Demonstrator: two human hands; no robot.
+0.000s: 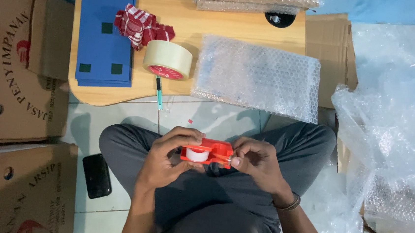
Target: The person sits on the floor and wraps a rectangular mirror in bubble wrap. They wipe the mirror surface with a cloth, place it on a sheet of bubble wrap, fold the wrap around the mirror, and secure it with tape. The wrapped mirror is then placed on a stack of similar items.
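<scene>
Just below the low wooden table, over my crossed legs, my left hand and right hand both grip a small red tape dispenser; I judge the loose tape end could stick back onto its roll if my right fingers slip

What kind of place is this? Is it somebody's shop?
Probably a home packing spot for parcels, not a shop counter. The person sits on a tiled floor among cardboard boxes, with bubble wrap and a big tape roll on a low wooden table.
</scene>
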